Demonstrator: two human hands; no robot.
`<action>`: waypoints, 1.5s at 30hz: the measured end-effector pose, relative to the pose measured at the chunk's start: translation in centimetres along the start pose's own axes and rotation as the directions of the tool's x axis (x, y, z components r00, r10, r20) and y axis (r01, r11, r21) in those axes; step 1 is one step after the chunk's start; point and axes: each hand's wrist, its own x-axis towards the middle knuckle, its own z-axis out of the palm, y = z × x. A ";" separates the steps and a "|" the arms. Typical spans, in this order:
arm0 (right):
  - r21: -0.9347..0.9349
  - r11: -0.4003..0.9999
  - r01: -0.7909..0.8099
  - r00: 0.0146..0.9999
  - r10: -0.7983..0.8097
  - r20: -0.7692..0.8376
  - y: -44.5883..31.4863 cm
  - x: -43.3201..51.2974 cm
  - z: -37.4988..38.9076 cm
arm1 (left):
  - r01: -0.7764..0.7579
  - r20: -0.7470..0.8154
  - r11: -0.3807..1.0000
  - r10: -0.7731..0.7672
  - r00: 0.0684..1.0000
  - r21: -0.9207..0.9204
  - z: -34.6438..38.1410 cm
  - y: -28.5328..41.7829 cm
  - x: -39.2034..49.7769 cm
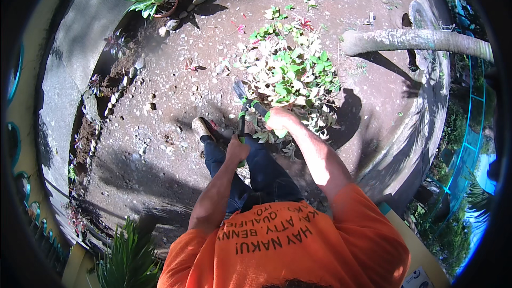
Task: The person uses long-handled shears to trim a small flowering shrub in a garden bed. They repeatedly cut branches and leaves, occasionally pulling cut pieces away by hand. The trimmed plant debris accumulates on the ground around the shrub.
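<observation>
A pair of hedge shears (243,103) with black handles and green trim points away from me, its metal blades at the left edge of a leafy shrub (294,72). My left hand (237,150) grips one handle close above my thighs. Around the other handle, which slants to the right, my right hand (279,119) is closed, in front of the shrub's near leaves. Pale cream and green leaves make up the bush, with a few reddish ones at its far side. Whether the blades touch a stem cannot be told.
A slanting tree trunk (416,42) stands to the right of the shrub. At the far left are a potted plant (154,0) and a border of stones (126,81) beside a concrete path (70,76). Palm fronds (127,260) rise near me at the lower left.
</observation>
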 end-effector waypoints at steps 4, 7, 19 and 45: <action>0.060 0.998 0.027 0.997 -0.022 -0.079 0.6 -1.1 3.2 | 0.125 -0.023 0.989 -0.127 0.992 -0.077 4.0 1.7 -1.7; 0.034 0.999 0.009 0.992 -0.005 -0.125 3.0 -2.7 4.6 | 0.030 -0.027 0.999 -0.031 0.999 -0.032 3.1 0.4 -3.4; 0.086 0.993 0.084 0.996 -0.081 -0.038 7.6 -2.6 -2.4 | -0.184 0.082 0.971 0.173 0.981 0.155 -3.4 -2.5 -2.2; 0.137 0.990 0.021 0.964 0.016 -0.265 5.8 1.1 -3.8 | -0.218 0.081 0.969 0.209 0.975 0.119 -5.9 0.8 3.7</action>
